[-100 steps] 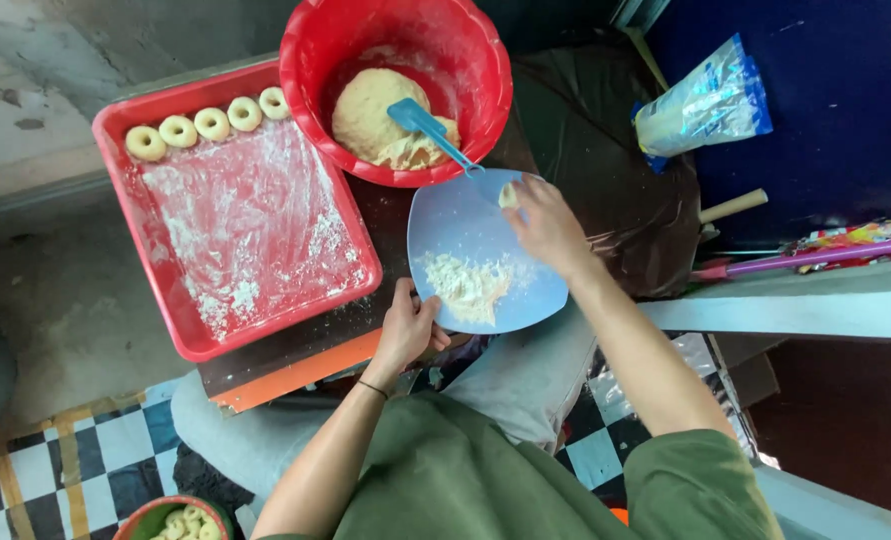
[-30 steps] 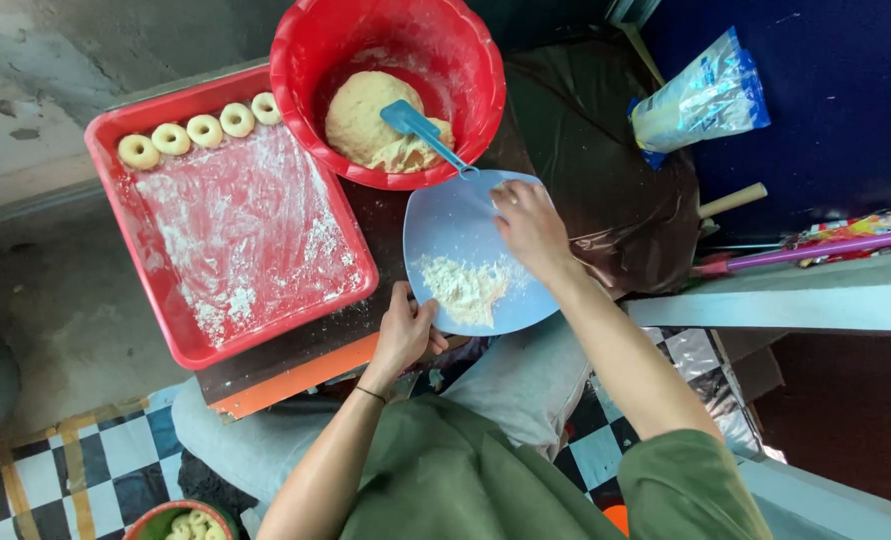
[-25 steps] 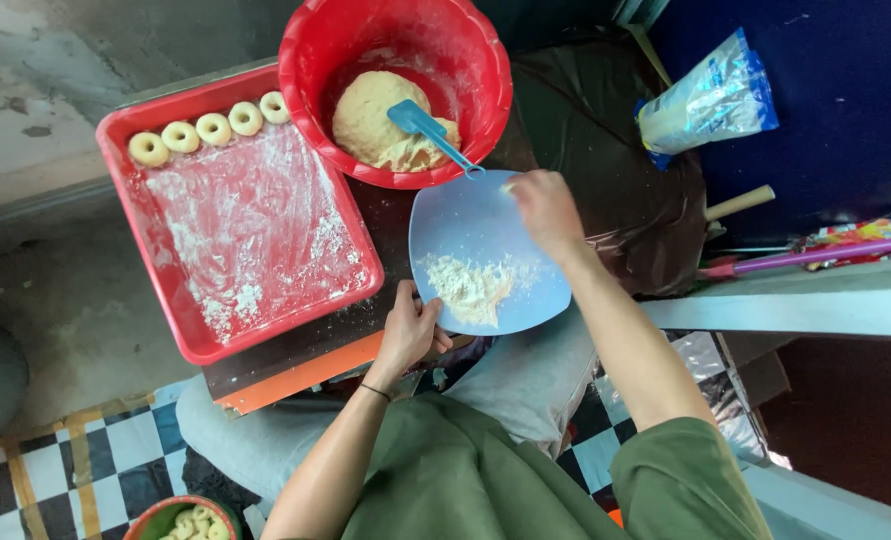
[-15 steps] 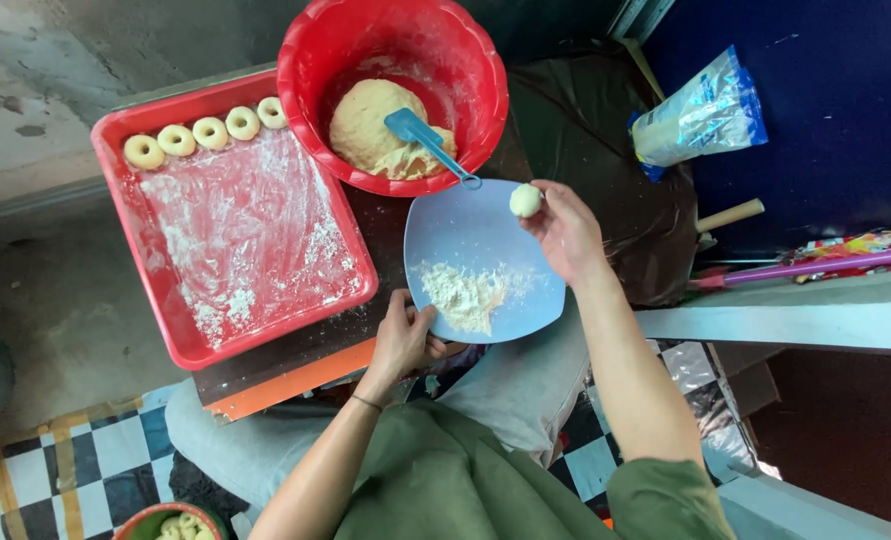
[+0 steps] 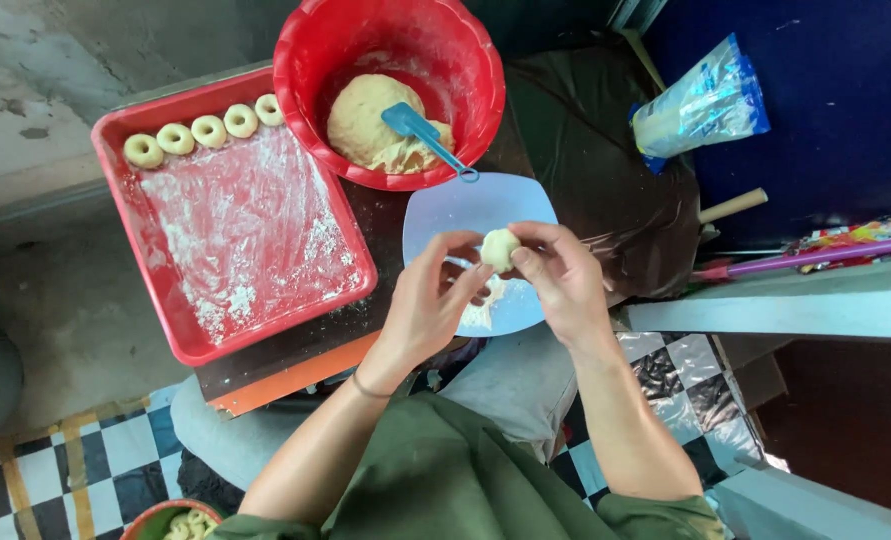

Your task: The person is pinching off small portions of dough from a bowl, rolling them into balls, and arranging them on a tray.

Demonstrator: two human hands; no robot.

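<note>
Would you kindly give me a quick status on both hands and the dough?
Left hand and right hand pinch dough ball over plate. Nothing in the way.

Two packages lay at the right side of the scene.

A clear plastic bag (image 5: pixel 700 108) of white powder, with blue printed edges, leaned tilted against the dark blue wall — upper right. Lower down, a flat, shiny wrapper (image 5: pixel 850 236) in red, yellow and green lay on the grey ledge (image 5: pixel 795 300) — beside a purple stick (image 5: pixel 815 255).
</note>
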